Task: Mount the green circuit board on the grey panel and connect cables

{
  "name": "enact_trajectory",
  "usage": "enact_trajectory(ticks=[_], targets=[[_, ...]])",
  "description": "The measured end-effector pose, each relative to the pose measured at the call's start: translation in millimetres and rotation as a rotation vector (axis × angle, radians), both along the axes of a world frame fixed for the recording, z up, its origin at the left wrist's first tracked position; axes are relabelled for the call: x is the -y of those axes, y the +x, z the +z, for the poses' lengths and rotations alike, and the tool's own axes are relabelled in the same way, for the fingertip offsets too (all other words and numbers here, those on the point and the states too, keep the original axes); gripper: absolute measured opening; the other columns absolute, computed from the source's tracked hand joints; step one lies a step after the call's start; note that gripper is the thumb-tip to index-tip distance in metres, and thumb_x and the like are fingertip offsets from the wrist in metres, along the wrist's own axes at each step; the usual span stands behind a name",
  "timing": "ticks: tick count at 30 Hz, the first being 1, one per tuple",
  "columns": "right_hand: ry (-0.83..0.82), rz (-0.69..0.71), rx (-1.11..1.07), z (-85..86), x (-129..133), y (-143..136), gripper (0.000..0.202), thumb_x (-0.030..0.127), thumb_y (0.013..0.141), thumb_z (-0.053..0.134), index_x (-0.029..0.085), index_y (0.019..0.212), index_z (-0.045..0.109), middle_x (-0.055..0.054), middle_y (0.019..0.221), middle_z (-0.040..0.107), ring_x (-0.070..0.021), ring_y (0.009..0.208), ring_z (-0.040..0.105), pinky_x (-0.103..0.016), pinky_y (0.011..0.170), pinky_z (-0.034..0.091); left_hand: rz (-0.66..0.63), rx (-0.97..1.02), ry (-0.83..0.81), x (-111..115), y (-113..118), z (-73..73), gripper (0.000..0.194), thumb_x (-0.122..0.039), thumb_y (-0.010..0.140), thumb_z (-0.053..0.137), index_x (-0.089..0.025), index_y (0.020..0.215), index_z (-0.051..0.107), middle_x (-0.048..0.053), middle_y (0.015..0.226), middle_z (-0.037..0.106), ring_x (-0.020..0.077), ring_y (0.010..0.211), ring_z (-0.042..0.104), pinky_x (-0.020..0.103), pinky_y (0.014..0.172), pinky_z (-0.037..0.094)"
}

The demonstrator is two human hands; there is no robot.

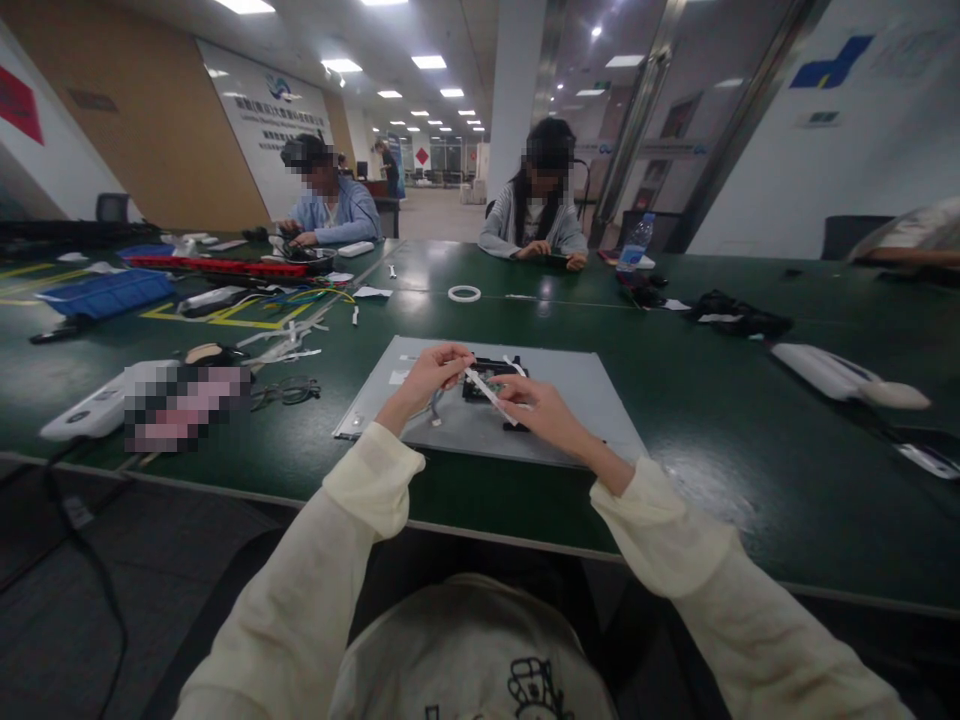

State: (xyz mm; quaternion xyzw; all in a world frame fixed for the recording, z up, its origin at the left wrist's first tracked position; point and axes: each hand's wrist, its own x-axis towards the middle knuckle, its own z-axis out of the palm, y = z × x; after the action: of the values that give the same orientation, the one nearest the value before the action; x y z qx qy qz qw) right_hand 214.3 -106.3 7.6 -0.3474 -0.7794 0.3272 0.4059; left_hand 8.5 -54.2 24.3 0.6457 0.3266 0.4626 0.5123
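A narrow strip of white tape [482,386] is stretched between my two hands. My left hand [433,380] pinches its upper left end between thumb and fingertips. At its lower right end, my right hand [546,408] has its fingers closed on the strip. Beneath them lies a flat grey panel [574,385] with a black bracket [516,370] in its middle. Part of a green circuit board [495,381] shows in the bracket; my fingers and the strip cover some of it. A grey cable with a small connector [436,420] rests on the panel below my left hand.
A white tape roll [464,294] lies beyond the panel. To the left are a white power bank [109,402], glasses [289,392], a blue tray [109,295] and tangled strips. A white device [821,372] and a bottle [636,243] stand rightward. Two people sit opposite.
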Motion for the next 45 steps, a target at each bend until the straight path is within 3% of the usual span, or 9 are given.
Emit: enact_trajectory(ticks=[6, 12, 18, 23, 28, 35, 45], targets=[[-0.079, -0.017, -0.15, 7.8, 1, -3, 0.022, 0.029, 0.079, 0.057, 0.016, 0.095, 0.066, -0.005, 0.085, 0.065, -0.0155, 0.074, 0.061, -0.027, 0.068, 0.05, 0.007, 0.064, -0.052, 0, 2, -1.0, 0.03, -0.041, 0.076, 0.06, -0.017, 0.095, 0.058, -0.006, 0.058, 0.047, 0.0025, 0.039, 0.038, 0.016, 0.035, 0.025], [0.019, -0.039, -0.058, 24.7, -11, -26, 0.025, 0.019, 0.08, 0.05, 0.014, 0.097, 0.067, -0.006, 0.091, 0.065, -0.0144, 0.08, 0.06, -0.026, 0.072, 0.047, 0.014, 0.265, -0.171, -3, -3, 1.4, 0.035, -0.045, 0.078, 0.058, -0.017, 0.1, 0.058, 0.003, 0.087, 0.06, 0.0043, 0.052, 0.052, 0.016, 0.041, 0.035], [0.091, -0.004, -0.082, 8.3, -21, -57, 0.039, 0.003, 0.072, 0.044, 0.016, 0.102, 0.065, -0.005, 0.097, 0.064, -0.0132, 0.084, 0.06, -0.025, 0.076, 0.048, 0.084, 0.296, -0.217, -13, -13, -4.7, 0.026, -0.03, 0.068, 0.068, -0.014, 0.087, 0.061, 0.004, 0.082, 0.063, 0.0091, 0.063, 0.058, 0.019, 0.054, 0.043], [0.225, -0.132, 0.06, 0.3, -13, -58, 0.026, 0.01, 0.076, 0.053, 0.016, 0.099, 0.065, -0.005, 0.094, 0.065, -0.0129, 0.078, 0.06, -0.025, 0.073, 0.048, 0.132, 0.239, -0.236, -17, -17, -11.6, 0.023, -0.024, 0.063, 0.069, -0.012, 0.082, 0.064, 0.005, 0.078, 0.065, 0.0113, 0.068, 0.06, 0.021, 0.06, 0.044], [0.373, -0.188, 0.218, -1.7, -14, -52, 0.017, 0.016, 0.085, 0.051, 0.016, 0.092, 0.066, -0.006, 0.094, 0.065, -0.0157, 0.087, 0.058, -0.028, 0.08, 0.044, 0.179, 0.225, -0.222, -15, -19, -9.9, 0.022, -0.027, 0.065, 0.068, -0.013, 0.082, 0.066, 0.006, 0.083, 0.067, 0.0126, 0.072, 0.061, 0.022, 0.062, 0.044], [0.372, -0.24, 0.268, -6.6, -16, -53, 0.02, 0.014, 0.085, 0.05, 0.017, 0.099, 0.065, -0.004, 0.093, 0.065, -0.0145, 0.082, 0.059, -0.026, 0.077, 0.043, 0.085, 0.14, -0.263, -12, -18, -7.1, 0.033, -0.038, 0.068, 0.068, -0.012, 0.089, 0.065, 0.011, 0.094, 0.066, 0.0152, 0.078, 0.062, 0.024, 0.067, 0.046], [0.382, -0.247, 0.443, -9.7, -12, -54, 0.022, 0.015, 0.086, 0.048, 0.017, 0.102, 0.063, -0.006, 0.101, 0.064, -0.0165, 0.093, 0.058, -0.028, 0.087, 0.041, 0.223, -0.124, -0.086, -21, -15, -23.0, 0.032, -0.037, 0.06, 0.071, -0.015, 0.082, 0.07, 0.005, 0.078, 0.067, 0.0149, 0.068, 0.059, 0.024, 0.059, 0.044]])
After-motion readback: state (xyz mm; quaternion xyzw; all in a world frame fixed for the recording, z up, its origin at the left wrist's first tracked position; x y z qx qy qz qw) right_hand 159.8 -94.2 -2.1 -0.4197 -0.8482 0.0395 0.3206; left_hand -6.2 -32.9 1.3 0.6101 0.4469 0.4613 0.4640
